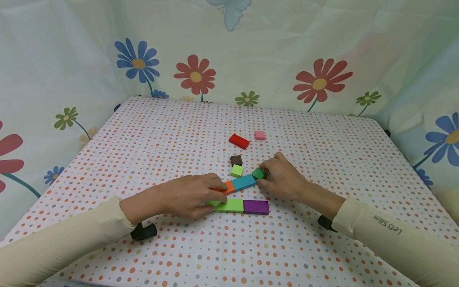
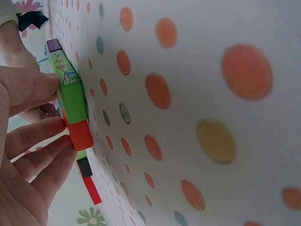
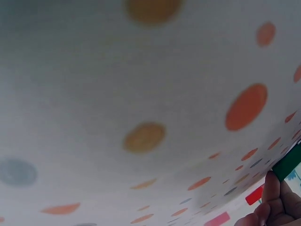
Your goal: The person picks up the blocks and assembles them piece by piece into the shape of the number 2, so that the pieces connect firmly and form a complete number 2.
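Observation:
My left hand (image 1: 186,195) pinches the left ends of two rows of blocks, its thumb against a lime-green block (image 2: 75,101) and its fingertips against an orange block (image 2: 81,135). A blue block (image 1: 244,182) continues from the orange one, slanting away to the right. In the nearer row, a purple block (image 1: 256,207) sits at the right end of the lime-green one. Between thumb and fingers, my right hand (image 1: 283,177) holds a dark green block (image 1: 258,173) at the blue block's far end, turned at an angle to it.
Behind the slanted row lie a small lime cube (image 1: 236,170) and a dark brown cube (image 1: 236,160) close together. Farther back are a red block (image 1: 239,141) and a pink block (image 1: 259,135). A dotted cloth (image 1: 161,139) covers the table, with flowered curtains around it.

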Demonstrator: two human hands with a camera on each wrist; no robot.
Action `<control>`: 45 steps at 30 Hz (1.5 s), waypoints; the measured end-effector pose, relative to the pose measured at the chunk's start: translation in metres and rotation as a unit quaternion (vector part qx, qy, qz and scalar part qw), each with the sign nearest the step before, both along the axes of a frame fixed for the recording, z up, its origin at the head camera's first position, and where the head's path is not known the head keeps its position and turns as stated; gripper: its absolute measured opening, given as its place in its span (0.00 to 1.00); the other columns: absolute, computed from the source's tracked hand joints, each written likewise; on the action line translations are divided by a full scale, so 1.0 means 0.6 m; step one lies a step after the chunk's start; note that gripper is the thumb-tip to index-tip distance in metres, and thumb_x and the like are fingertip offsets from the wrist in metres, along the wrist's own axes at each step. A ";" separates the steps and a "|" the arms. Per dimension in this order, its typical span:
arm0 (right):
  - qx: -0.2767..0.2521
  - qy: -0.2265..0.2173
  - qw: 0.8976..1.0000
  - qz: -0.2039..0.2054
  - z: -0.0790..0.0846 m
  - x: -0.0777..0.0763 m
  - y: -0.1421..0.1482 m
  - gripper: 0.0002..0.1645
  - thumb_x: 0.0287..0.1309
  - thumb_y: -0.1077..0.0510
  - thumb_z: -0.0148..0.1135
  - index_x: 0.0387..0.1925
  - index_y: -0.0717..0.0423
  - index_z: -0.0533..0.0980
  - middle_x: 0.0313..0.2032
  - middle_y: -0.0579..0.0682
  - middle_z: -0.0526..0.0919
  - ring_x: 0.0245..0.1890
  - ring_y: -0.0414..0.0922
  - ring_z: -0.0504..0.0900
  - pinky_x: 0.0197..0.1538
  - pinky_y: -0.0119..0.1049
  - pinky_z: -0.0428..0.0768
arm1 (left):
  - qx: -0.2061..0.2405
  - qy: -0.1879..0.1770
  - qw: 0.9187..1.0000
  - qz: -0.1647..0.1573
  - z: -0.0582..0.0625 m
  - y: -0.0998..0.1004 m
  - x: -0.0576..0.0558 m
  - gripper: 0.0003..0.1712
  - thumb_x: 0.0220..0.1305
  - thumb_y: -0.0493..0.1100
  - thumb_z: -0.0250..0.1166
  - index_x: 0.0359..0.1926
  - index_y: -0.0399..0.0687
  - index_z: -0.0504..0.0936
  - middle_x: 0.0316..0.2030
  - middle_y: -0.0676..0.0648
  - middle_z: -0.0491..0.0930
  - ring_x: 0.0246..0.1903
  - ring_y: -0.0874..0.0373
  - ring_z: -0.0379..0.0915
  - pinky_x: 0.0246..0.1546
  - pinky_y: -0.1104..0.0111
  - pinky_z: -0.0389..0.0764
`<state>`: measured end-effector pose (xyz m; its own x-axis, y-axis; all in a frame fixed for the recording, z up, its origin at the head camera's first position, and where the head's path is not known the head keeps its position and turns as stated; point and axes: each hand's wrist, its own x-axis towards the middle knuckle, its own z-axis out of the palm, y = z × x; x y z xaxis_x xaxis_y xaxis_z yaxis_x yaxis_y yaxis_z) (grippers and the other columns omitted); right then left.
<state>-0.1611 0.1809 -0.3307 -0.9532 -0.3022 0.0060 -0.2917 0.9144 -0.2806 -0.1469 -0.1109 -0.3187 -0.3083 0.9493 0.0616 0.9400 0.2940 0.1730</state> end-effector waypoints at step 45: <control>0.027 0.053 0.998 0.023 0.002 -0.012 -0.033 0.28 0.59 0.46 0.58 0.52 0.61 0.81 0.40 0.52 0.82 0.45 0.50 0.69 0.46 0.45 0.72 | 0.007 0.019 1.000 -0.009 -0.005 -0.002 -0.005 0.14 0.68 0.44 0.64 0.53 0.56 0.84 0.60 0.50 0.78 0.59 0.56 0.71 0.61 0.64 0.75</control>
<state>-0.1685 0.1612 -0.3294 -0.9331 -0.3488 0.0875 -0.3594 0.9122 -0.1965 -0.1499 -0.1122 -0.3218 -0.2875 0.9540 0.0856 0.9513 0.2740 0.1415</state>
